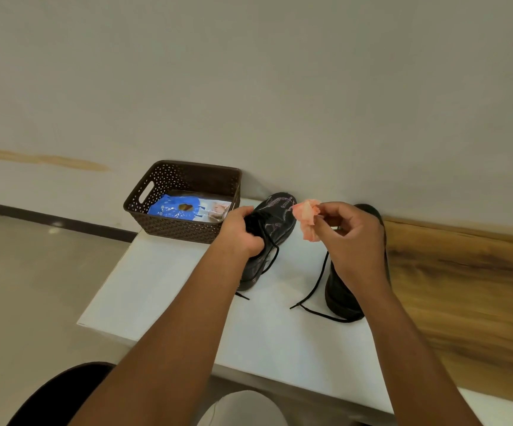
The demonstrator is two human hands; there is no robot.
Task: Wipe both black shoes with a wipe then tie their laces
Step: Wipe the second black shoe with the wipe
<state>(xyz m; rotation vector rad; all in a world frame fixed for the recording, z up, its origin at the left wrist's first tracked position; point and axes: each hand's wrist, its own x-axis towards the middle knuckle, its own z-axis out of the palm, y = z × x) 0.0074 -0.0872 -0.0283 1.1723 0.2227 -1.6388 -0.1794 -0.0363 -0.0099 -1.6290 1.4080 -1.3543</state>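
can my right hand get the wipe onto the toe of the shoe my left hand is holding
Probably yes. The right hand pinches the pink wipe right beside the toe of the left shoe, nothing between them, and the left hand grips the shoe further back.

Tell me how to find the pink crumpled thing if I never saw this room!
Start at the white table against the wall, where two black shoes sit beside a brown basket. Between the shoes' toes, the right hand pinches the wipe in the air. It is the only pink, crumpled thing; everything near it is black or brown.
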